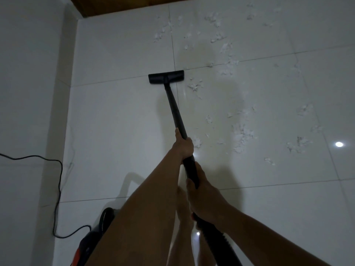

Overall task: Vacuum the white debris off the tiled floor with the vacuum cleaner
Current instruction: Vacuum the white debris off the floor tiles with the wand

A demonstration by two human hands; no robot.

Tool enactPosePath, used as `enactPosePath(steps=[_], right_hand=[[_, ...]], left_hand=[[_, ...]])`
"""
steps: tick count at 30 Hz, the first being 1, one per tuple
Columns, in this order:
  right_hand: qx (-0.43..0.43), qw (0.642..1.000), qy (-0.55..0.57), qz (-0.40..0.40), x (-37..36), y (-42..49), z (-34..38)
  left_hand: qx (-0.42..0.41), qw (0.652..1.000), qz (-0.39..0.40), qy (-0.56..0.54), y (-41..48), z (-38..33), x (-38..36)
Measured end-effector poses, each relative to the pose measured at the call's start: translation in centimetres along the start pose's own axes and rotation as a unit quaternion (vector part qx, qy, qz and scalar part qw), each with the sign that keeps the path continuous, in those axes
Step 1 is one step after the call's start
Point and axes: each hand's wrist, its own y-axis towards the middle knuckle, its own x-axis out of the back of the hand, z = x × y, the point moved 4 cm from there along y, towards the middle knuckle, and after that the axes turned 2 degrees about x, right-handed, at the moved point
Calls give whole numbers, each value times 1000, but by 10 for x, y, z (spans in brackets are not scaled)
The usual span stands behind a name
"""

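Grip: left hand (pixel 184 145) and right hand (pixel 203 196) both clamped on the long black vacuum wand (pixel 175 110).
Head: flat black floor nozzle (pixel 166 77) rests on the glossy white tiled floor (pixel 115 131).
Debris: white scraps (pixel 240 137) lie right of and beyond the nozzle.
Technique: sweep rightward in slow, overlapping, flat passes.

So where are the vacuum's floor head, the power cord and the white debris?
floor head (pixel 166 77), head view, middle of its black top.
power cord (pixel 57 191), head view, stretch along the wall.
white debris (pixel 242 138), head view, thick clump right of the wand.
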Motion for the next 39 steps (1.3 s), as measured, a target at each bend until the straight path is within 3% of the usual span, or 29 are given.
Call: enactPosePath(steps=[39], right_hand=[[-41, 999, 29, -18, 12, 149, 174]], left_hand=[[-29, 1000, 5, 8, 132, -136, 138]])
